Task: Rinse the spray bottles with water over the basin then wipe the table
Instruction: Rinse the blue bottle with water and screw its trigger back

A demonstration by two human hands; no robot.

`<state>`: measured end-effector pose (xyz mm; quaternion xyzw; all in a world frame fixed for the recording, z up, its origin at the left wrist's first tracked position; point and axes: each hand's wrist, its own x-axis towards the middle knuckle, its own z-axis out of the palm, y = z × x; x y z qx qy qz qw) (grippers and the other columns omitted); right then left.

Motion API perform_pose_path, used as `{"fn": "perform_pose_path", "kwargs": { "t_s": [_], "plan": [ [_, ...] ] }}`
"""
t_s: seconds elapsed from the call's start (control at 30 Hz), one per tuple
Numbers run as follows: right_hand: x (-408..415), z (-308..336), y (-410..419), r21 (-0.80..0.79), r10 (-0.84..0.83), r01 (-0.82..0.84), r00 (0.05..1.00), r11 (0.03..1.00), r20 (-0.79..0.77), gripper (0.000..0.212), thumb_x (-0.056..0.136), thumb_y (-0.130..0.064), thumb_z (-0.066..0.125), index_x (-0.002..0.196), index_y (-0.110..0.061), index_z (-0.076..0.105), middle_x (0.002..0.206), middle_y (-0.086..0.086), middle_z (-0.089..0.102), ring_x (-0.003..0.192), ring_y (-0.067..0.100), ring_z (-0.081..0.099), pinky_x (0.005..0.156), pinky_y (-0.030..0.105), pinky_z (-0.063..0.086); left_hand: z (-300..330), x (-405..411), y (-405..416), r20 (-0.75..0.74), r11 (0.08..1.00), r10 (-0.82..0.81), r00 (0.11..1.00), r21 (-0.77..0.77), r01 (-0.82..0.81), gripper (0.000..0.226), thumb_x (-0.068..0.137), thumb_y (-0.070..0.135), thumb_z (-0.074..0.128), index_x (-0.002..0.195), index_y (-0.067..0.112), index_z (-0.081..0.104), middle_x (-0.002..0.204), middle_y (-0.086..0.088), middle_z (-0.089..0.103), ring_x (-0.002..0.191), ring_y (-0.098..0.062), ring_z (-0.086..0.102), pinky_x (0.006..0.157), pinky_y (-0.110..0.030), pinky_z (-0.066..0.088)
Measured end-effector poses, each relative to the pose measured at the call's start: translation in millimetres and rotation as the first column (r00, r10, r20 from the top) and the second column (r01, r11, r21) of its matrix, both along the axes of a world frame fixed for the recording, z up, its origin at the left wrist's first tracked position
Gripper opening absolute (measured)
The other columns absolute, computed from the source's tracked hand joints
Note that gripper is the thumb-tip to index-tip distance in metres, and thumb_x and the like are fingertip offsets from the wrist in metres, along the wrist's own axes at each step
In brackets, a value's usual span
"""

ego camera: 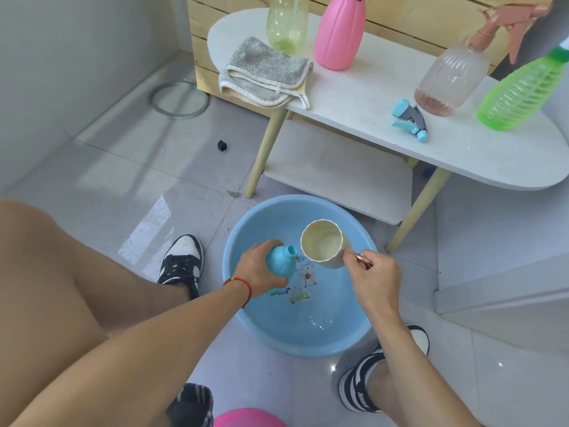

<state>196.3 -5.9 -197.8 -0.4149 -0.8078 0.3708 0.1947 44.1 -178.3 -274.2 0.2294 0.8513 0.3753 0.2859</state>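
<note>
Over the blue basin (255,331) my left hand (257,268) grips a light-blue spray bottle (278,260) with its head off and its open neck pointing toward a cream cup (323,246). My right hand (374,280) holds that cup by its copper handle, tilted toward the bottle's neck. A little water lies in the basin's bottom. The bottle's blue-grey spray head (411,118) lies on the white table (354,97). A grey cloth (264,72) lies folded on the table's left end.
On the table stand a yellow-green bottle (284,24), a pink bottle (340,32), a clear ribbed bottle (452,77) with a pink trigger and a green bottle (520,94). A lower shelf (335,171) sits under the table. My feet flank the basin on the tiled floor.
</note>
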Motion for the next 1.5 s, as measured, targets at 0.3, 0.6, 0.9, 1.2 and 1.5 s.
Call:
{"fn": "perform_pose_path", "kwargs": {
  "t_s": [0.3,0.6,0.9,1.2,1.5],
  "plan": [
    [-3.2,-0.2,-3.6,0.205,0.087,-0.087,0.996,0.975,0.006,0.053,0.088,-0.017,0.072,0.057,-0.004,0.030,0.051,0.004,0.026,0.055,0.020,0.024,0.050,0.039,0.032,-2.0,0.8,-1.0,0.013,0.999,-0.024,1.000,-0.025,0.024,0.084,0.059,0.031,0.091,0.135,0.038,0.054,0.123,0.004,0.055,0.110,-0.022,0.055,0.088,-0.035,0.055],
    [-1.0,-1.2,-0.3,0.416,0.175,-0.186,0.982,0.890,0.065,0.050,0.084,-0.006,0.074,0.054,-0.004,0.034,0.049,0.002,0.036,0.057,0.024,0.037,0.052,0.033,0.029,-10.0,11.4,2.2,0.046,0.999,-0.028,0.999,-0.024,0.029,0.084,0.061,0.034,0.092,0.136,0.037,0.054,0.122,0.002,0.056,0.112,-0.021,0.053,0.085,-0.029,0.048],
    [1.2,-2.5,3.4,0.514,0.199,-0.200,0.978,0.834,0.058,0.051,0.081,0.000,0.075,0.054,-0.007,0.032,0.052,0.004,0.038,0.059,0.026,0.040,0.054,0.031,0.028,-9.4,11.2,4.4,0.076,0.998,-0.038,0.996,-0.042,0.042,0.085,0.062,0.036,0.092,0.137,0.035,0.054,0.123,0.003,0.055,0.113,-0.019,0.053,0.089,-0.029,0.047],
    [2.7,-1.8,7.6,0.578,0.205,-0.183,0.978,0.795,0.027,0.050,0.083,-0.001,0.076,0.054,-0.010,0.035,0.056,0.006,0.047,0.064,0.029,0.047,0.060,0.024,0.026,-9.0,11.9,2.5,0.078,0.995,-0.059,0.995,-0.071,0.064,0.086,0.061,0.038,0.092,0.138,0.035,0.052,0.125,0.002,0.055,0.114,-0.021,0.053,0.093,-0.034,0.050],
    [2.8,0.7,7.7,0.639,0.260,-0.175,0.965,0.749,-0.041,0.039,0.091,-0.012,0.066,0.057,-0.011,0.047,0.063,0.003,0.055,0.084,0.029,0.061,0.075,0.018,0.036,-9.5,13.7,4.8,0.082,0.993,-0.066,0.994,-0.088,0.073,0.086,0.061,0.039,0.092,0.138,0.037,0.053,0.124,0.002,0.056,0.114,-0.020,0.053,0.095,-0.036,0.051]
  ]
}}
